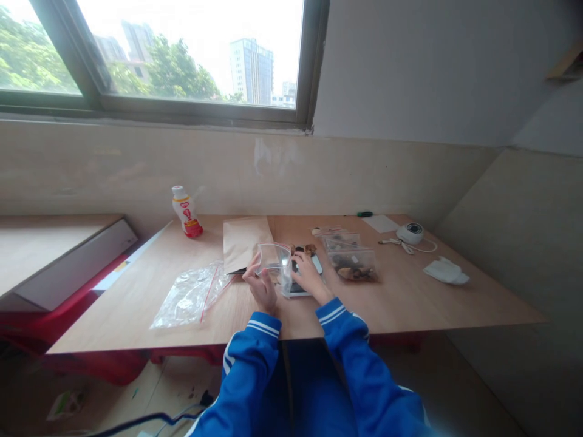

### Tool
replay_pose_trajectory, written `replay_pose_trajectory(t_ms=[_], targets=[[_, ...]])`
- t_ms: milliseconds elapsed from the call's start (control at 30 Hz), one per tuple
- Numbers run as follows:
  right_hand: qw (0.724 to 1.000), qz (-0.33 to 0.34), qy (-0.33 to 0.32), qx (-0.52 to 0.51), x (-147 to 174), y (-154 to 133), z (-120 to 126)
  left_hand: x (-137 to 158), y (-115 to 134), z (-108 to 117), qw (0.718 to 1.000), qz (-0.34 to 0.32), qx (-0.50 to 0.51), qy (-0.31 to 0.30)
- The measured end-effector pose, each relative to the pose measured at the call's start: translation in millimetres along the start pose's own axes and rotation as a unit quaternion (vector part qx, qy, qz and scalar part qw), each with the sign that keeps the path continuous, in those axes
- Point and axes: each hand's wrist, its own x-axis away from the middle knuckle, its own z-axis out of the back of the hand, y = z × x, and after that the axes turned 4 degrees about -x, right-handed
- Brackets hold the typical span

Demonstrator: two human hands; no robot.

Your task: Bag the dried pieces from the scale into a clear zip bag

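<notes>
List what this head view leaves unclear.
All in the head view:
Flat, pale-rimmed rectangular object: top partly hidden by the right hand and open clear plastic bag.
Brown pieces inside the nearest filled clear zip bag: too small to identify.
White-and-red plastic bottle: lettering too small.
Dark blue cable: cut off by bottom edge.
</notes>
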Motion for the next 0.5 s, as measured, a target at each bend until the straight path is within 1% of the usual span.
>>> replay_pose_trajectory(t_ms=[67, 200, 367, 500], targets=[[1.0, 0.003, 0.01, -0.005, 2.2, 2.0, 5.3, 0.2, 0.6, -0.2, 1.0, -0.005, 0.003, -0.007], [1.0, -0.003, 0.002, -0.004, 2.1, 4.8, 14.2, 0.1, 2.3, -0.2, 1.0, -0.008, 0.01, -0.017], [1.0, -0.008, -0.021, -0.004, -2.8, 5.9, 16.0, -1.8, 3.0, 0.5, 1.0, -0.012, 0.008, -0.022], [1.0, -0.009, -0.015, 0.004, -0.7, 4.4, 16.8, -2.7, 3.3, 0.2, 0.999, -0.018, 0.018, -0.022]])
